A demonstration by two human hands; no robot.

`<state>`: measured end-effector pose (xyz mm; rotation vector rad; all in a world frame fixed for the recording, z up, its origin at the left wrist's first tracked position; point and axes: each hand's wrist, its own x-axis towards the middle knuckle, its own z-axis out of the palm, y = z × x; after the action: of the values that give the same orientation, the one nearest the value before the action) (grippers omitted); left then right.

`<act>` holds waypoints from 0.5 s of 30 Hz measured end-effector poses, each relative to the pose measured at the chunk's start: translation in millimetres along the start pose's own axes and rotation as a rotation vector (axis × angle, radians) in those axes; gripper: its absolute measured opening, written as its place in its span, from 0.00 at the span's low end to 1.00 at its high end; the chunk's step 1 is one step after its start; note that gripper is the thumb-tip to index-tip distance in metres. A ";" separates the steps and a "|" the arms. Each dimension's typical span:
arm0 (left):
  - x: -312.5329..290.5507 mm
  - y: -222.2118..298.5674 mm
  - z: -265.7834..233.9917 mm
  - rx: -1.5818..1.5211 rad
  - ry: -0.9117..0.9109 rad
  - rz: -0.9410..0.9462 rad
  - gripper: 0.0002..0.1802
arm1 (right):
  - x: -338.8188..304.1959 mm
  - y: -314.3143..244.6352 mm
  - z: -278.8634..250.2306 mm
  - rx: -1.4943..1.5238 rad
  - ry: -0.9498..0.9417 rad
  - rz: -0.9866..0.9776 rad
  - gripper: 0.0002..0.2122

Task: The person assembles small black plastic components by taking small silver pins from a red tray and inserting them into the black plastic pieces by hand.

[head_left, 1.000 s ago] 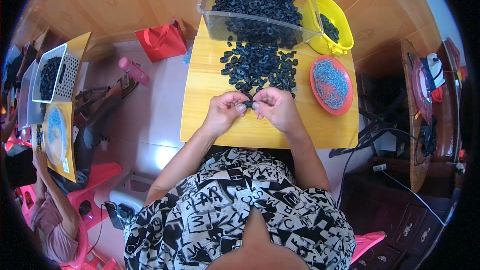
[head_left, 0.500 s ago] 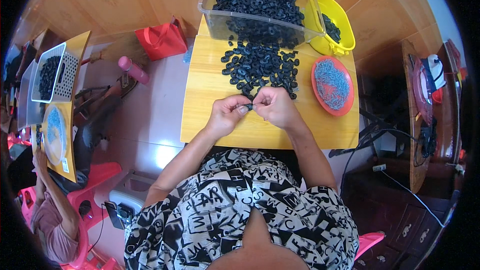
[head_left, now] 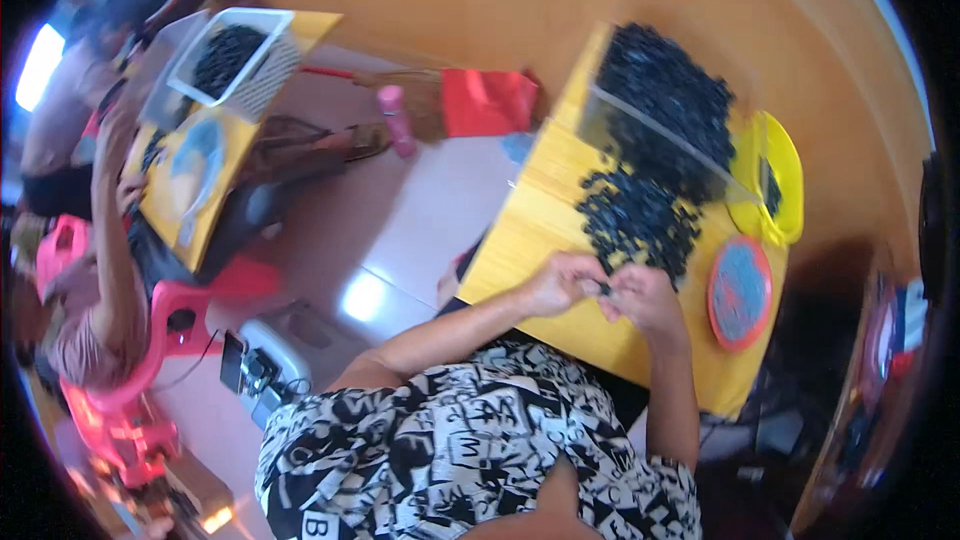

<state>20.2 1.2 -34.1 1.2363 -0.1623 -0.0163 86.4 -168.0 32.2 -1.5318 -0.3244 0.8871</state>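
Note:
My left hand [head_left: 558, 285] and my right hand [head_left: 645, 298] meet over the near edge of the yellow table [head_left: 510, 250]. Between the left fingertips is a small black part [head_left: 604, 290], its detail smeared by motion. The right fingers are pinched close against it; whatever they hold is too small to make out. Just beyond my hands lies a loose heap of similar black parts [head_left: 640, 225]. To the right, a red plate [head_left: 713, 305] carries many small silvery-blue pieces [head_left: 741, 290].
Behind the heap stands a clear plastic bin [head_left: 680, 147] full of black parts, beside a yellow basket [head_left: 791, 180]. At left a co-worker [head_left: 105, 330] sits at another table with a white basket [head_left: 272, 65]. A red bag [head_left: 488, 103] and pink bottle [head_left: 396, 120] stand on the floor.
The whole view has swung left, so the table now appears farther right and tilted, and more of the co-worker shows. My hands stay together at the small black part.

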 end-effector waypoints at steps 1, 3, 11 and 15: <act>-0.6 -0.2 -0.3 0.053 -0.001 -0.002 0.04 | -0.8 2.6 1.6 -0.025 -0.001 -0.012 0.05; -0.2 -0.2 0.0 0.245 -0.011 0.079 0.04 | 2.2 6.3 3.8 -0.115 0.020 -0.027 0.06; 1.0 -1.0 3.0 0.112 -0.048 0.007 0.03 | 3.4 4.9 6.3 -0.036 0.073 0.064 0.02; 1.2 2.8 6.2 0.047 0.015 0.042 0.03 | -4.6 -3.1 14.6 -0.090 0.128 0.017 0.02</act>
<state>20.3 -3.7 -29.4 1.2794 -0.1763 0.0329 74.2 -159.9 37.7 -1.6686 -0.2616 0.7926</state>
